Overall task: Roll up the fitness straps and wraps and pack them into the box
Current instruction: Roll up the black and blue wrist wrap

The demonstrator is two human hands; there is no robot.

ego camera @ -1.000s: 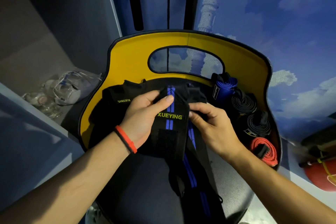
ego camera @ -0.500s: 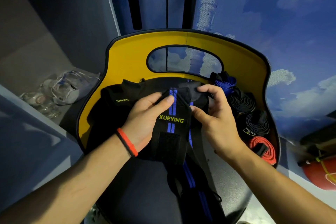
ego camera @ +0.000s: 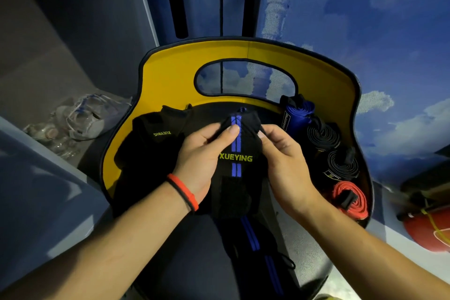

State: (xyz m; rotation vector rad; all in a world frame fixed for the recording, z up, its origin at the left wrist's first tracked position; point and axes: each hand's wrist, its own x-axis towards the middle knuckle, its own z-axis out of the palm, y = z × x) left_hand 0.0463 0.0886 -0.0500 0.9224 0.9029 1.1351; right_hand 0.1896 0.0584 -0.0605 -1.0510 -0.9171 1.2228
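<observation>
Setting: a black seat with a yellow, black-edged curved backrest (ego camera: pixel 170 73) pierced by an oval opening; the backrest's wall curves around the rolled goods at the right; blue cloud-printed surfaces (ego camera: pixel 365 31) lie behind and to the right.
Left hand (ego camera: pixel 199 156): closed in a pinch on the far end of the black elastic wrist wrap with twin blue stripes and yellow-green "XUEYING" lettering (ego camera: pixel 237 170); the thumb lies across the stripes; an orange-and-black wristband (ego camera: pixel 182 191) circles the wrist.
Right hand (ego camera: pixel 282 161): closed, the fingertips gripping the same wrap end from the 3 o'clock side, just beside the left thumb.
Wrap in hand: held at the scene's centre over the seat; its far end is bunched between the two hands; its tail hangs toward 6 o'clock, the blue stripes showing again below the wrists.
Second wrap: a black wrap with mirrored yellow-green lettering (ego camera: pixel 155 139), lying unrolled on the seat at 9 o'clock of the hands.
Rolled items: at 2 to 4 o'clock, in a row along the backrest's wall; a blue roll (ego camera: pixel 295 117) farthest, two black coiled straps (ego camera: pixel 322 135) (ego camera: pixel 342 164) in the middle, a red coiled strap (ego camera: pixel 350 198) nearest.
Periphery: crumpled clear plastic wrapping (ego camera: pixel 80 119) at 10 o'clock, outside the seat; a red rounded object (ego camera: pixel 428 231) at 4 o'clock, partly cut off, identity unclear.
</observation>
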